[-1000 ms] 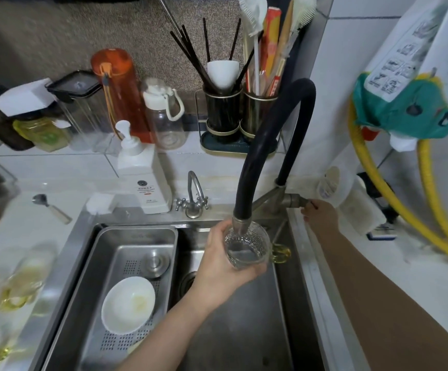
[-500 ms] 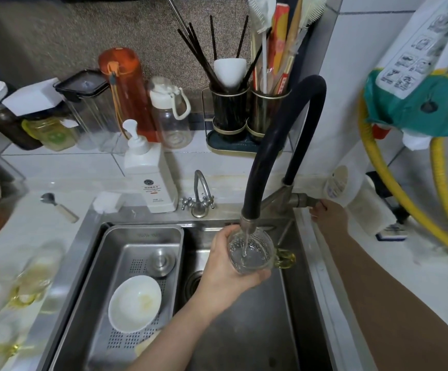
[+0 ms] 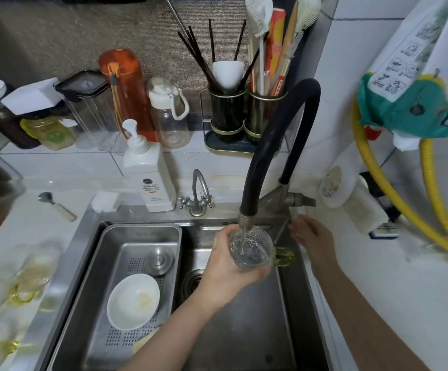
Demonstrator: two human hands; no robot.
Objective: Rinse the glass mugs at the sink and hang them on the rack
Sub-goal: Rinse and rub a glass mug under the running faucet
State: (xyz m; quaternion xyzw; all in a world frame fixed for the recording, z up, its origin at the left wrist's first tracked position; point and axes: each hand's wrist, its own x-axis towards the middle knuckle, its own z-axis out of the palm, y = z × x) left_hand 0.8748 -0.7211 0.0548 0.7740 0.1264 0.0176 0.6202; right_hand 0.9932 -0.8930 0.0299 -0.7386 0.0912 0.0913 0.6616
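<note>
Mug under running tap.
Left hand [image 3: 225,266] grips glass mug [image 3: 249,249] (yellow handle) over sink [image 3: 244,330]; right hand [image 3: 312,238] hovers released.

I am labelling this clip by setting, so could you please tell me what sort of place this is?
Most likely a home kitchen: a stainless steel sink with a black hose faucet running, chopsticks and brushes in a utensil holder, and a pump soap bottle.

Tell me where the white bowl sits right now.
In the head view, the white bowl lies in the steel strainer tray filling the sink's left part, just left of the left hand holding the glass mug.
</note>
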